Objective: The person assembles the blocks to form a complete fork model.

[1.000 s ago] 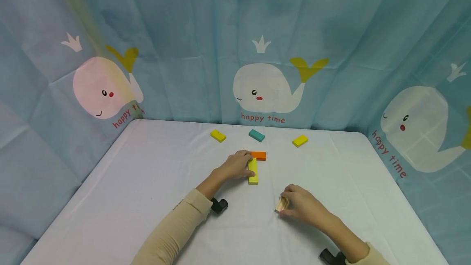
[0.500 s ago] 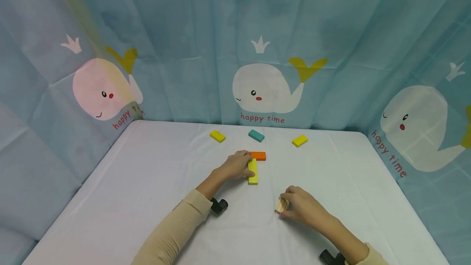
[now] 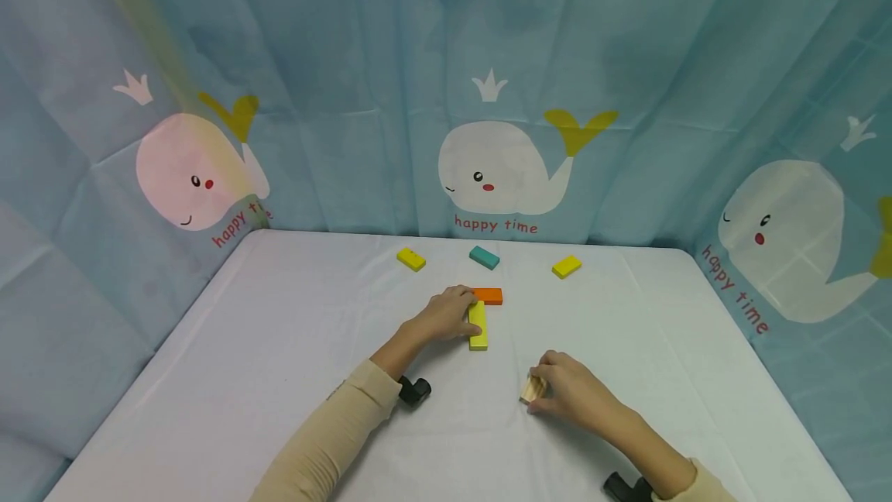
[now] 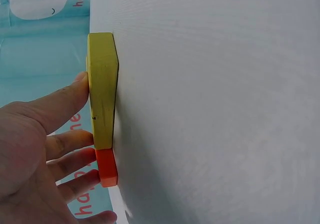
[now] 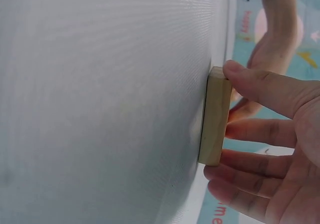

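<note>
In the head view my left hand reaches to a long yellow block and an orange block that lies across its far end. The left wrist view shows the thumb and index finger touching the yellow block, while other fingers touch the orange block. These fingers are fairly straight and lie along the upper edges. Nearer and to the right, my right hand holds a plain wooden block low over the tablecloth. Seen from the right wrist, its thumb and fingertips grip that block at opposite ends.
Toward the back of the white-covered table lie a yellow block, a teal block and another yellow block. A blue curtain printed with whales hangs behind and at both sides.
</note>
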Demonstrator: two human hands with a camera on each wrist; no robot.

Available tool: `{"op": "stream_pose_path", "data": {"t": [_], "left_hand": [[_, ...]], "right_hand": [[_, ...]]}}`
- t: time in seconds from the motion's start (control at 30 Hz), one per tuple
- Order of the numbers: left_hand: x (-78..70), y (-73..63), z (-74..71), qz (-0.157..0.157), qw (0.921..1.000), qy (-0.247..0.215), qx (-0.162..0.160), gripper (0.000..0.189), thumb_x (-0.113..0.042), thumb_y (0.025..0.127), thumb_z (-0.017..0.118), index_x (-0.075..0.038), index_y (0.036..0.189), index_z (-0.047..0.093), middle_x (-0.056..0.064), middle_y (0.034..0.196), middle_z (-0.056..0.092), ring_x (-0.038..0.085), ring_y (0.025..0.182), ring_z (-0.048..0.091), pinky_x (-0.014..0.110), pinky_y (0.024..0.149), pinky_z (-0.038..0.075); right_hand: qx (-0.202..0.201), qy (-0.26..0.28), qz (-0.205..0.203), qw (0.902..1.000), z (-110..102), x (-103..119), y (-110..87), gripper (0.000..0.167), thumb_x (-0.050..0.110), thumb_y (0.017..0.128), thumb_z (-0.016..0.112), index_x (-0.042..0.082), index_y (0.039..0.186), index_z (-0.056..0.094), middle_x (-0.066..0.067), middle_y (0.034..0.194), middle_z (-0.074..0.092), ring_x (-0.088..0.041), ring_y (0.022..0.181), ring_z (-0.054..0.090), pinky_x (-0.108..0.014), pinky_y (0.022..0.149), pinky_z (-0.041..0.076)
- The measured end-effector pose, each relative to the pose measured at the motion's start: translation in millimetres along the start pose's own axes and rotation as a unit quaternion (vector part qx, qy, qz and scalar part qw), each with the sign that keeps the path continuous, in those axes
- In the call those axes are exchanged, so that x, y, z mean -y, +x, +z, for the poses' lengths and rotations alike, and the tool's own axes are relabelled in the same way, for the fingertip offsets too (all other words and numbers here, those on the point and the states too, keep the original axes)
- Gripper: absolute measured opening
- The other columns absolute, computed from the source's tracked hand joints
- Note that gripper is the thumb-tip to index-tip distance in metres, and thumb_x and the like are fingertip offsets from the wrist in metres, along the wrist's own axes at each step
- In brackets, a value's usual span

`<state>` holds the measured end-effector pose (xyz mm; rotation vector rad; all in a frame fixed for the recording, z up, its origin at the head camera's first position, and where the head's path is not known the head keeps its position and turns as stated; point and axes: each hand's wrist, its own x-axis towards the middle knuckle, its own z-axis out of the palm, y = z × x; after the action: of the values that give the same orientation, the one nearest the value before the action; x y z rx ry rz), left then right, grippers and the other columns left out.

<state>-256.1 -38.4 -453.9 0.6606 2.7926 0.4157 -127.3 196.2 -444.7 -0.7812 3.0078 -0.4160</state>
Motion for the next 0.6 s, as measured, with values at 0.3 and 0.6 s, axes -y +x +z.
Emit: {"op": "stream_pose_path", "data": {"t": [0.3,0.6], "left_hand": [[-1.1,-0.1,0.5,-0.003,1.0,-0.004,0.004,0.064,-0.043,0.087,0.071,-0.01,0.139,0.052,0.008,0.15,0.044,0.025,0.14,0.039,0.047,0.114,0.036],[-0.7,-0.3,-0.9,-0.005,0.9999,-0.01,0.004,0.064,-0.043,0.087,0.071,-0.01,0.139,0.052,0.008,0.15,0.044,0.025,0.14,0.038,0.046,0.114,0.035]], "right_hand": [[-0.001,-0.001,0.001,1.0,0.2,0.7,0.6,0.048,0.031,0.066,0.088,0.001,0.102,0.074,0.0,0.094,0.063,-0.004,0.075,0.05,-0.02,0.063,0.047],[-0.002,-0.004,0.001,1.0,-1.0,3.0,0.5,0.047,0.029,0.066,0.088,0.0,0.102,0.074,0.0,0.093,0.062,-0.004,0.075,0.05,-0.02,0.062,0.046]]}}
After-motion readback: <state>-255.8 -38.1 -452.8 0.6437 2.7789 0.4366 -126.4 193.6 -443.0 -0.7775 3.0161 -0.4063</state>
